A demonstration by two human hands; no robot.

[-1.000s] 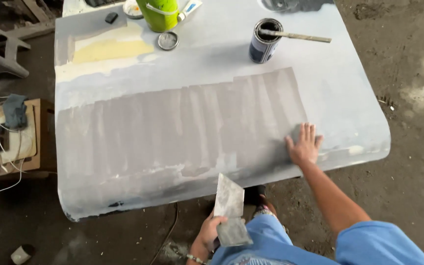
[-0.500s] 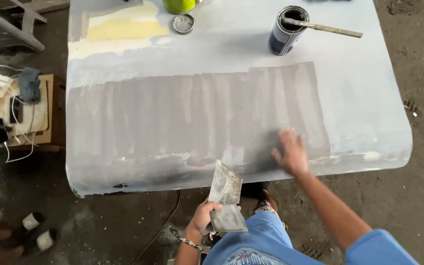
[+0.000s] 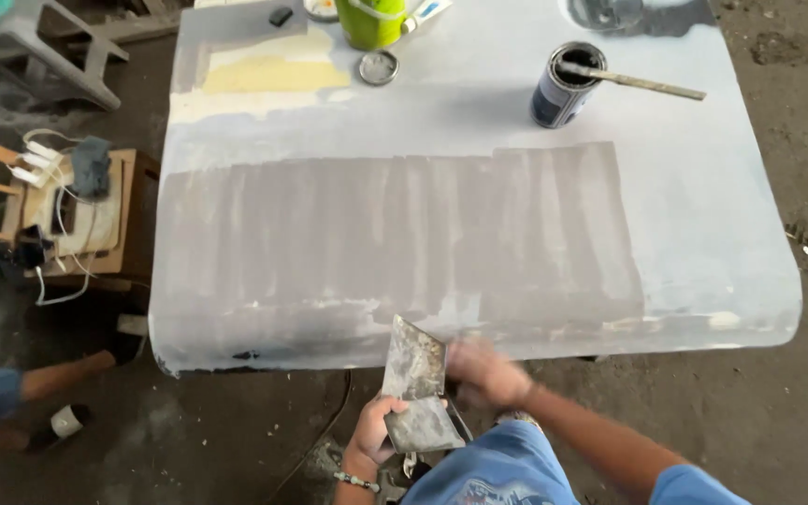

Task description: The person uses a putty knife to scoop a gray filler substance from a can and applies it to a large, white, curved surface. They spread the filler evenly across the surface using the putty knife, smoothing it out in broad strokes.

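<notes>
A large grey metal panel [image 3: 685, 215] lies flat before me, its near half coated with a darker grey band of filler [image 3: 404, 234]. My left hand [image 3: 373, 440] holds two flat metal spreader blades [image 3: 415, 388] just below the panel's near edge. My right hand [image 3: 483, 372] is blurred, right beside the blades and touching or almost touching them; whether it grips anything cannot be told. A dark can [image 3: 563, 86] with a stirring stick [image 3: 642, 84] across its rim stands on the far right of the panel.
A green container [image 3: 371, 21], a round lid [image 3: 378, 67] and a tube [image 3: 427, 13] sit at the panel's far edge. A wooden stand with cables [image 3: 67, 210] is at the left. Another person's foot and leg [image 3: 39, 393] show at the lower left. Dirt floor surrounds.
My right hand has left the panel's surface and come down and left to the blades in my left hand. The view has shifted, so the panel sits more to the right.
</notes>
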